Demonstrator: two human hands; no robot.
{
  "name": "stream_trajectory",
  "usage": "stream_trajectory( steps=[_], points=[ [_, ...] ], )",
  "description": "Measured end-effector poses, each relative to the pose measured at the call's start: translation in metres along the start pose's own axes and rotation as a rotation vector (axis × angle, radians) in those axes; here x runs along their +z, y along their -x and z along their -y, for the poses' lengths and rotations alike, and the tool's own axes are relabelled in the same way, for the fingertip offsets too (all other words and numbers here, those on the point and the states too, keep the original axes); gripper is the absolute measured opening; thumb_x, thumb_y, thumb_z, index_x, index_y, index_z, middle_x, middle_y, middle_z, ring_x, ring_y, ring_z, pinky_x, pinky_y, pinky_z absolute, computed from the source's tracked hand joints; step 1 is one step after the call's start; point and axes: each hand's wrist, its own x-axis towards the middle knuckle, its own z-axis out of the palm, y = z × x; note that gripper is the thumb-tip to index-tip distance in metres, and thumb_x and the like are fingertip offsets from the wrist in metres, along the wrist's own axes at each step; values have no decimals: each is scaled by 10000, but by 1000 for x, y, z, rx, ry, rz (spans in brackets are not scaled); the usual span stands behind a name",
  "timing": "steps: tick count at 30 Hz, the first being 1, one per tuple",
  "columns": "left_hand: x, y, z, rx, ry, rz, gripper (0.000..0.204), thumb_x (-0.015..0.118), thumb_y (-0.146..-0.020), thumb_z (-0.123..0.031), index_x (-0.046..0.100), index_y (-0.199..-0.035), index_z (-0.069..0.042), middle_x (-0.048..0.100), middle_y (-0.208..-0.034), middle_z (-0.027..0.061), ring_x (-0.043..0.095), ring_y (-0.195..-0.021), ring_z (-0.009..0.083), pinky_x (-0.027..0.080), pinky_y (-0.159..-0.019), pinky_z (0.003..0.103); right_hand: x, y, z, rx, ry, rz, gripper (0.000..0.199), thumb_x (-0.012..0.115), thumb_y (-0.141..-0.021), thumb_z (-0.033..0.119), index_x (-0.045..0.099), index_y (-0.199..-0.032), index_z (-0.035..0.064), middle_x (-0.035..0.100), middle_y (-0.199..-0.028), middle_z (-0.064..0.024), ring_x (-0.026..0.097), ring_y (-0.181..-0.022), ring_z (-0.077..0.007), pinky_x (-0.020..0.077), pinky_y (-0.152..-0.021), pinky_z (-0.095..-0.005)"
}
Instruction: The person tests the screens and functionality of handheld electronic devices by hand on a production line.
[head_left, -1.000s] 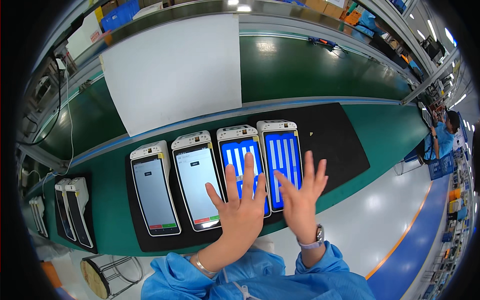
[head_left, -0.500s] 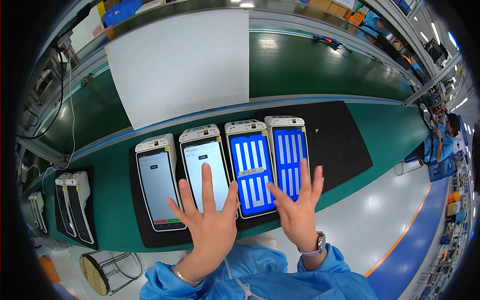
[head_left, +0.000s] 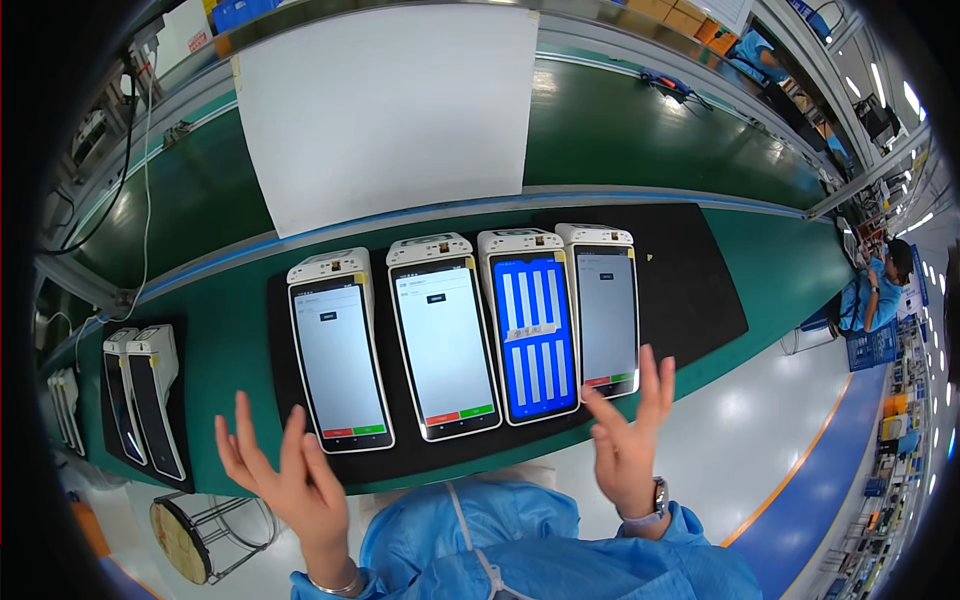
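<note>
Several white handheld terminals lie side by side on a black mat [head_left: 690,290]. The leftmost terminal [head_left: 338,350] and the second one [head_left: 443,335] show pale grey screens. The third terminal [head_left: 533,322] shows a blue screen with white bars. A grey screen is on the rightmost terminal [head_left: 606,306]. My left hand [head_left: 285,475] hovers open, palm turned up, below the leftmost terminal, touching nothing. My right hand [head_left: 630,435] is raised with fingers spread just below the rightmost terminal, holding nothing. A watch sits on my right wrist.
More terminals [head_left: 150,400] lie on a second dark mat at the left. A large white sheet [head_left: 385,100] covers part of the green conveyor belt [head_left: 650,140] behind. A round stool [head_left: 190,525] stands below left. Another person in blue [head_left: 875,290] works at far right.
Both hands have pulled back off the screens toward me and moved apart, the left one going left. The rightmost terminal's screen changed from blue bars to grey.
</note>
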Motion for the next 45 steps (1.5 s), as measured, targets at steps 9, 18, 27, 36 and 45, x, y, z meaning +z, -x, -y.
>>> stream_trajectory(
  steps=[9,18,27,36,45],
  points=[
    [13,22,-33,271,235,27,183,648,-776,-45,737,-935,-31,489,-1346,257,275,-1339,458,276,-1068,504,-6,6,-26,110,226,-177,246,573,-854,106,745,-1029,119,244,-1521,-258,82,-1416,-489,136,-1126,-551],
    [7,16,-24,233,111,25,175,669,-787,-90,740,-944,-59,491,-1336,271,230,-1341,475,248,-1073,498,1,17,-9,78,133,-218,247,578,-858,171,746,-1039,146,238,-1504,-298,104,-1409,-484,123,-1125,-553],
    [11,25,-23,217,146,-3,153,647,-792,-85,744,-903,-46,510,-1335,240,262,-1347,448,253,-1075,505,27,15,14,-27,36,-92,253,600,-843,155,744,-1051,152,267,-1483,-308,130,-1385,-502,141,-1118,-552],
    [14,26,-18,213,157,-4,147,649,-794,-88,748,-896,-51,514,-1333,238,243,-1356,441,247,-1081,504,26,10,9,5,85,-109,233,600,-858,160,741,-1043,142,256,-1485,-312,108,-1388,-512,149,-1111,-566],
    [15,25,-18,239,161,14,133,678,-792,-120,746,-878,-45,527,-1294,277,204,-1343,481,241,-1073,491,23,4,-3,33,135,-165,231,591,-861,155,740,-1037,138,250,-1508,-272,98,-1401,-496,148,-1113,-561]
  ],
)
